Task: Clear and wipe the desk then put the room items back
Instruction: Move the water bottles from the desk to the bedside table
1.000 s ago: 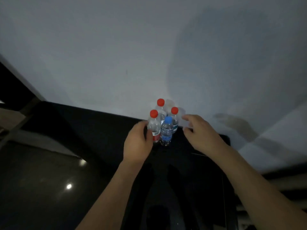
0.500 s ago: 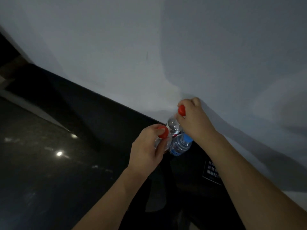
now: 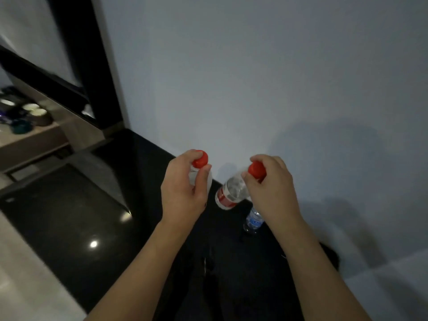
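1. Two bare forearms enter from the bottom edge of the head camera's view, with no sleeve, cuff or glove visible on either.
2. The left hand (image 3: pixel 185 193) carries no ring, watch or band that can be seen; a small dark mark sits near the edge of the hand close to the wrist, too small to identify.
3. The right hand (image 3: pixel 273 191) is likewise unadorned, its wrist plain.
4. Fingernails, where visible, appear short and unpainted, though the dim light blurs fine detail.
5. Below the arms, dark clothing is faintly visible, its cut unclear.
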The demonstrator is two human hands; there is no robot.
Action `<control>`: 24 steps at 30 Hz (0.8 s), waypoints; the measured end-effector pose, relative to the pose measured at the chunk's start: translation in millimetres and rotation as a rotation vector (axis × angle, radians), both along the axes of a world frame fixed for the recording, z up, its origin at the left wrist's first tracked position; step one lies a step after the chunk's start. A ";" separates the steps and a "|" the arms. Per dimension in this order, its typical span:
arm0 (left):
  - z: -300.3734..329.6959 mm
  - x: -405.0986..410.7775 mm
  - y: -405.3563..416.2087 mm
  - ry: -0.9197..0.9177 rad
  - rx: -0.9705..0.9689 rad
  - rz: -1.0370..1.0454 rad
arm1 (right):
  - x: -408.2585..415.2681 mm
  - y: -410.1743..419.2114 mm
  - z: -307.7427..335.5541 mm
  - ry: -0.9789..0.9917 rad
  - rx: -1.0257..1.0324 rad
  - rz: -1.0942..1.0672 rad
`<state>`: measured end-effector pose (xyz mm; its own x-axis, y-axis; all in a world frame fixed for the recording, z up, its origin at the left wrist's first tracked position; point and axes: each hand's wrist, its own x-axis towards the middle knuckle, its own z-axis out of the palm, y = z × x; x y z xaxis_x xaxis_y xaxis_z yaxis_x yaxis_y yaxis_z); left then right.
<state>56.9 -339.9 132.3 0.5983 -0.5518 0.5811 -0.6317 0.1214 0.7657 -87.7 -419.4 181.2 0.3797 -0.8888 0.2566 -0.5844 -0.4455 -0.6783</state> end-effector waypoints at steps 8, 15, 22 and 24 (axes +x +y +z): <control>24.0 4.6 183.5 -0.051 0.082 0.094 | 20.1 144.8 -11.1 -0.032 0.062 0.176; 2.3 68.0 289.4 0.053 0.086 0.262 | 89.9 224.1 -5.8 -0.010 0.193 0.358; 10.5 188.0 371.0 0.055 0.072 0.338 | 217.0 276.3 -8.9 -0.129 0.230 0.452; 16.8 228.4 390.9 0.040 0.106 0.327 | 254.7 290.6 -12.5 -0.150 0.210 0.452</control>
<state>285.3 50.9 149.1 0.7744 -0.3836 0.5032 -0.5934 -0.1641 0.7880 167.0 -128.9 168.7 0.7103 -0.6827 0.1713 -0.2547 -0.4762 -0.8417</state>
